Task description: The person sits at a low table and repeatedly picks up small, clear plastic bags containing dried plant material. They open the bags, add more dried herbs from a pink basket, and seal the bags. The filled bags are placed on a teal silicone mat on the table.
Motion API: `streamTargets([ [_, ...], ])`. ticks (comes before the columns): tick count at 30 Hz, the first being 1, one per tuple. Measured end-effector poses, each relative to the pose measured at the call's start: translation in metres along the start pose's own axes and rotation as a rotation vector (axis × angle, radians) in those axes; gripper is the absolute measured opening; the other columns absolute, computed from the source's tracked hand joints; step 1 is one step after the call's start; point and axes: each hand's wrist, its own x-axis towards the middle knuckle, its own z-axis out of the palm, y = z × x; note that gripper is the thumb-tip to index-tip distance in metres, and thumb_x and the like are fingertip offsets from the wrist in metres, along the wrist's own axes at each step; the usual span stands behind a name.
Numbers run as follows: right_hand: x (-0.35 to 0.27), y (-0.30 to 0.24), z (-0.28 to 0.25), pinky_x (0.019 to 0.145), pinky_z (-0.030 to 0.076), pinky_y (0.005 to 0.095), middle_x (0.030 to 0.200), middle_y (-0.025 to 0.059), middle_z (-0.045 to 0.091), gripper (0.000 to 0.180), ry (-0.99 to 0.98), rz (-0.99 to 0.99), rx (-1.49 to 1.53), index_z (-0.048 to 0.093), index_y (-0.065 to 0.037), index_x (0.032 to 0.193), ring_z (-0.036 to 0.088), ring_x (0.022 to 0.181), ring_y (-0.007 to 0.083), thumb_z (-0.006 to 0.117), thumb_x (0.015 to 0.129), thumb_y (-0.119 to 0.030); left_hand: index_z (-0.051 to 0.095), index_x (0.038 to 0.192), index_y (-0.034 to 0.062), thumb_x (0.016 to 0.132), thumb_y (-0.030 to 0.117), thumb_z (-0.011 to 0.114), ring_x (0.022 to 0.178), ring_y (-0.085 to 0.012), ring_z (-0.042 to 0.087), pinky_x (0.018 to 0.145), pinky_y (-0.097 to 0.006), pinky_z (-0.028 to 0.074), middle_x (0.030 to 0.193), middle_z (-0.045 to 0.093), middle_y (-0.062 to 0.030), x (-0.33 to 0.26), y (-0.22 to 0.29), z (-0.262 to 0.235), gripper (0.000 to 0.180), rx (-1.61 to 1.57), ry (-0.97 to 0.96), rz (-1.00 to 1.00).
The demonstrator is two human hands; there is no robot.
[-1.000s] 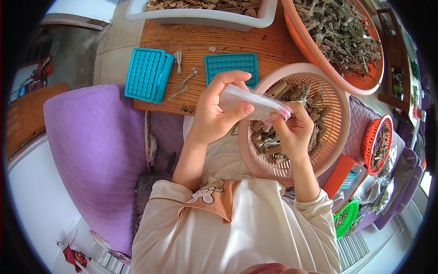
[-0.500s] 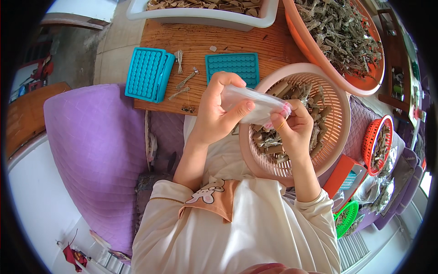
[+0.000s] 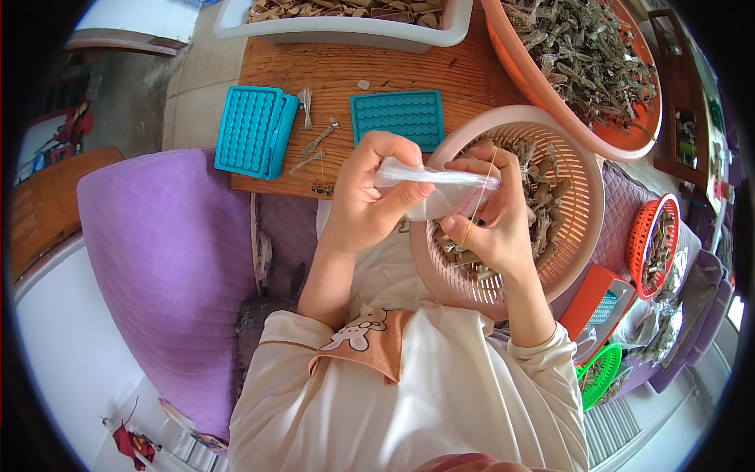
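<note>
My left hand (image 3: 360, 206) grips a stack of clear plastic bags (image 3: 440, 187) between thumb and fingers. The stack's pink-edged end points toward my right hand (image 3: 503, 224). A thin yellowish rubber band (image 3: 482, 189) is stretched between the thumb and raised fingers of that hand, in front of the pink end. I cannot tell whether the band passes round the bags. Just below both hands sits a pinkish-beige slotted basket (image 3: 583, 228) holding brown tube-shaped pieces (image 3: 543, 228).
On the wooden table (image 3: 314, 67) lie stacked teal trays (image 3: 248, 130), a single teal tray (image 3: 399, 114) and small tied bundles (image 3: 306, 108). Behind are a white tub (image 3: 346, 31) and an orange basin (image 3: 503, 47) of dried pieces. Red (image 3: 635, 252) and green (image 3: 609, 370) baskets stand at right.
My right thumb and fingers have come off the bags' pink end and spread apart, with the rubber band now stretched between them. The bags look flatter. My left hand has shifted slightly left.
</note>
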Motion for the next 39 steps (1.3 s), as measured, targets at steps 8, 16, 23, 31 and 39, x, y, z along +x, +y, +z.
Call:
streamTargets([
  [8, -0.002, -0.005, 0.018, 0.083, 0.045, 0.0305, 0.11, 0.0147, 0.046, 0.075, -0.039, 0.047, 0.315, 0.026, -0.002, 0.118, 0.05, 0.099, 0.0197, 0.074, 0.061, -0.007, 0.045, 0.092, 0.0068, 0.074, -0.001, 0.064, 0.076, -0.0076, 0.048, 0.066, -0.02, 0.041, 0.085, 0.05, -0.0041, 0.002, -0.006, 0.01, 0.028, -0.255, 0.146, -0.009],
  [16, 0.007, -0.007, 0.006, 0.077, 0.044, 0.0283, 0.098, 0.0125, 0.054, 0.05, 0.012, 0.056, 0.141, 0.045, -0.001, 0.104, 0.053, 0.089, 0.0163, 0.067, 0.06, -0.005, 0.047, 0.093, 0.006, 0.074, 0.002, 0.065, 0.078, -0.0064, 0.048, 0.067, -0.02, 0.041, 0.088, 0.051, -0.0019, 0.001, -0.003, 0.006, 0.026, -0.046, 0.013, -0.038],
  [23, 0.013, -0.015, -0.012, 0.068, 0.046, 0.0279, 0.086, 0.0094, 0.059, 0.041, -0.068, 0.029, -0.187, 0.052, 0.0, 0.094, 0.057, 0.077, 0.0154, 0.069, 0.057, -0.008, 0.049, 0.09, 0.0052, 0.076, 0.005, 0.064, 0.075, -0.0065, 0.051, 0.066, -0.02, 0.041, 0.083, 0.054, -0.0015, 0.006, 0.003, 0.006, 0.02, 0.005, -0.094, -0.075],
  [31, 0.027, -0.047, -0.025, 0.067, 0.046, 0.0288, 0.08, 0.0081, 0.06, 0.044, -0.364, 0.022, -0.533, 0.055, 0.001, 0.091, 0.058, 0.072, 0.0159, 0.071, 0.051, -0.009, 0.051, 0.089, 0.0042, 0.072, 0.004, 0.065, 0.072, -0.0135, 0.056, 0.061, -0.024, 0.043, 0.081, 0.057, -0.0047, 0.004, 0.005, 0.012, 0.022, 0.246, -0.18, 0.027],
  [39, 0.041, -0.055, -0.015, 0.064, 0.046, 0.033, 0.077, 0.016, 0.058, 0.034, -0.403, -0.26, -0.7, 0.057, 0.001, 0.087, 0.059, 0.07, 0.0274, 0.067, 0.057, -0.009, 0.048, 0.091, 0.0048, 0.072, 0.0, 0.065, 0.076, -0.0116, 0.053, 0.065, -0.024, 0.043, 0.084, 0.054, -0.0048, 0.002, 0.002, 0.019, 0.025, 0.334, -0.14, 0.075],
])
